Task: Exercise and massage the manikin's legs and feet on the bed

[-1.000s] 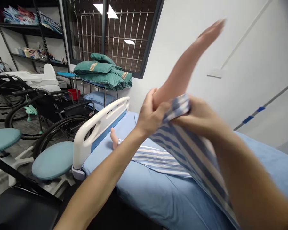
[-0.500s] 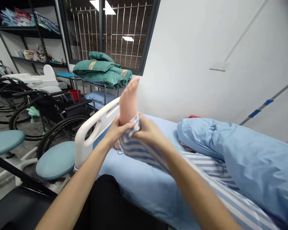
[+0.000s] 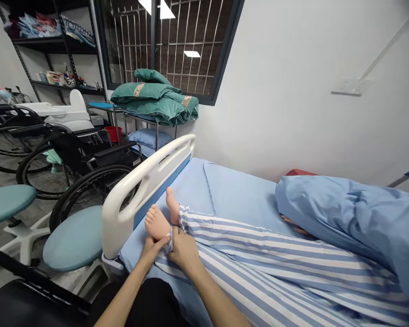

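Two bare, manikin-like feet lie near the foot end of the bed, sticking out of blue-and-white striped trousers (image 3: 245, 243). My left hand (image 3: 153, 250) is closed around the ankle of the nearer foot (image 3: 157, 223), its thumb by the trouser cuff. Just to the right, my right hand (image 3: 184, 249) pinches the cuff of that same trouser leg. The farther foot (image 3: 172, 206) rests untouched, toes up, with its cuff at the ankle. My fingers under the ankle are hidden.
A white footboard (image 3: 122, 195) closes the bed's left end. Beyond it stand round stools (image 3: 75, 236) and wheelchairs (image 3: 98, 172). A folded blue quilt (image 3: 347, 213) covers the upper part at right. Green bedding (image 3: 157, 102) is piled on a rack under the window.
The nearer leg, held up with the foot pointing upward, has come down onto the bed beside the other foot. Both my hands went down with it, staying at the ankle and cuff.
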Action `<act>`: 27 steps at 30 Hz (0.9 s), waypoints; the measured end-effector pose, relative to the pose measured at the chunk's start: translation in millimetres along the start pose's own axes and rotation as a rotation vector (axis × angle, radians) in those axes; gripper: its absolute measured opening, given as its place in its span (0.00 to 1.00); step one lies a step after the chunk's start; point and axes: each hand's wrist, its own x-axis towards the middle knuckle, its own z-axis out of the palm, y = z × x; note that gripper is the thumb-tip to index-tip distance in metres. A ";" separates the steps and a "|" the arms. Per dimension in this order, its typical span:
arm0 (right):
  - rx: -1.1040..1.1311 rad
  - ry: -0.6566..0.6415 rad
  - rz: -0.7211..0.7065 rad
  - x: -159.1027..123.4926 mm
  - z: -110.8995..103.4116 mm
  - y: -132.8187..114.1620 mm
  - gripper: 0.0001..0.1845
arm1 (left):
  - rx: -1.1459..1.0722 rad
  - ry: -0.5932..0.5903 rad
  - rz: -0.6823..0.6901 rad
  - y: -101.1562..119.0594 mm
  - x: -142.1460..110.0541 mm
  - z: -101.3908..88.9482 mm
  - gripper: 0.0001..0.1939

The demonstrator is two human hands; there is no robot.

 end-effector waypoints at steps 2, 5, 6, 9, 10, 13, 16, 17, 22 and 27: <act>-0.002 0.009 0.007 1.4 5.5 0.1 0.24 | 0.007 0.011 0.005 -3.6 2.5 -1.6 0.25; -0.015 0.006 0.031 2.1 5.1 -0.9 0.23 | 0.002 0.013 -0.008 -3.1 4.2 -1.5 0.27; -0.019 0.005 0.037 2.1 4.8 -1.3 0.23 | 0.002 0.010 -0.017 -2.7 4.2 -1.2 0.27; -0.024 0.013 0.039 1.7 5.5 -2.0 0.23 | 0.001 0.004 -0.023 -1.5 2.7 -0.2 0.25; -0.026 0.019 0.038 1.5 6.0 -2.1 0.23 | -0.003 0.005 -0.019 -1.0 2.2 0.1 0.25; -0.031 0.042 0.039 0.4 6.3 -2.6 0.23 | -0.011 0.009 -0.015 0.6 1.1 1.1 0.25; -0.033 0.063 0.044 -1.3 4.3 -4.8 0.22 | -0.006 0.001 -0.018 1.5 0.1 2.2 0.22; -0.031 0.066 0.049 -2.0 3.0 -6.1 0.22 | -0.005 -0.005 -0.013 2.1 -0.8 2.7 0.21; 0.001 0.003 0.125 -5.8 -15.6 -15.4 0.24 | 0.015 0.008 0.013 18.8 -11.6 6.9 0.16; 0.051 0.040 0.090 -14.8 -85.7 -20.0 0.28 | 0.108 -0.001 0.250 81.3 -26.5 26.5 0.18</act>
